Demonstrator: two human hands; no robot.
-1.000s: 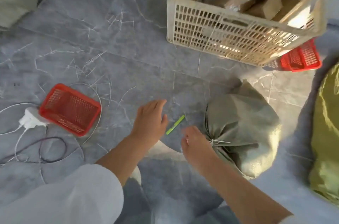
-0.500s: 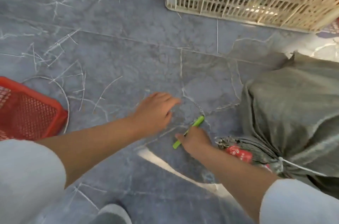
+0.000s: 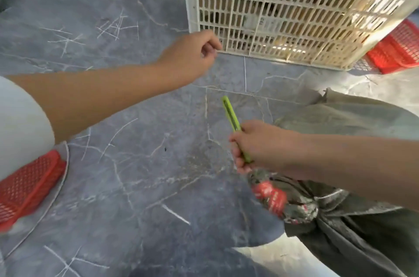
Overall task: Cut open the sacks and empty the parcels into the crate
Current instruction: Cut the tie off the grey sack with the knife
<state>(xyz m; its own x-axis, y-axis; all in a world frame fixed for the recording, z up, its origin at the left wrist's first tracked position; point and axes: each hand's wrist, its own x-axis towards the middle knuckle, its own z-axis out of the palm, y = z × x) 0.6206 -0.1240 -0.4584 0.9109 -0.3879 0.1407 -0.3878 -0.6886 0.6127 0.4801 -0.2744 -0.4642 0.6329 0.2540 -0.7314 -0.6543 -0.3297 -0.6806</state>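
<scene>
My right hand (image 3: 256,147) grips a slim green cutter (image 3: 231,115), lifted off the floor with its tip pointing up and away. Just below that hand lies the tied neck of a grey-green woven sack (image 3: 353,186), bound with white string and showing a red print. The sack fills the lower right of the view. My left hand (image 3: 192,54) hovers above the floor near the corner of the cream slatted crate (image 3: 272,18), fingers loosely curled and holding nothing. Brown parcels show through the crate's slats.
A red mesh basket (image 3: 27,186) sits at the left edge, partly behind my left sleeve. Another red basket (image 3: 399,49) lies behind the crate at the right. White cut strings are scattered over the grey marble floor (image 3: 136,174). Metal frame legs stand at the top.
My right hand has picked the green cutter up off the floor and raised it. My left hand has lifted and moved away toward the crate. The view has swung upward.
</scene>
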